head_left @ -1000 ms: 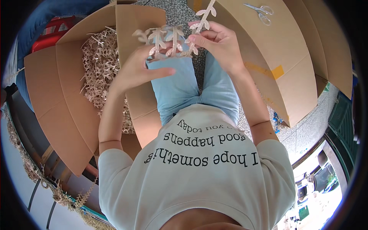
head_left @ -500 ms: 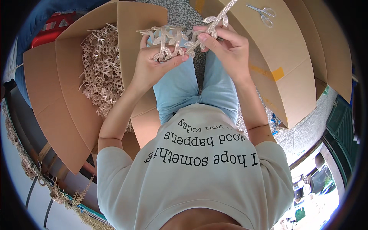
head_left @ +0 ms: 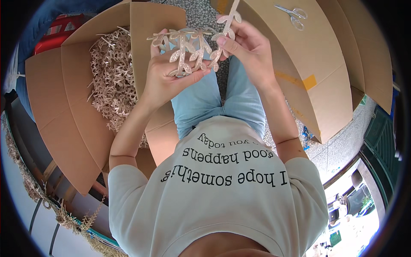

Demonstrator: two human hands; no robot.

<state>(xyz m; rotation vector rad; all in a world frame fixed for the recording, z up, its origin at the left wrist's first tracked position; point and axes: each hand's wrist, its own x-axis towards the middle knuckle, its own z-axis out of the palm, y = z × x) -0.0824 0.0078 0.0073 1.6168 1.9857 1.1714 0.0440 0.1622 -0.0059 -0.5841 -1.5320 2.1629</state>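
Note:
A pale, glittery leaf-shaped trim (head_left: 181,55) is looped around the fingers of my left hand (head_left: 168,77), its turns lying side by side. My left hand is closed on it, thumb stretched along the lower edge of the loops. Just to the right, my right hand (head_left: 252,53) pinches the same trim between thumb and fingers, where the strand runs from the loops up past the top of the picture. Both hands are above my knees. Some of the fingers are hidden behind the trim.
To my left, an open cardboard box (head_left: 77,85) holds a tangled heap of the same trim (head_left: 112,77). Small scissors (head_left: 294,17) with clear handles lie on a cardboard flap (head_left: 317,51) at the right. A red plastic stool (head_left: 58,34) stands behind the left box.
My right hand has drawn slightly down and left with the strand, which now stands steeper. The loops on my left hand have turned a little and sit slightly lower.

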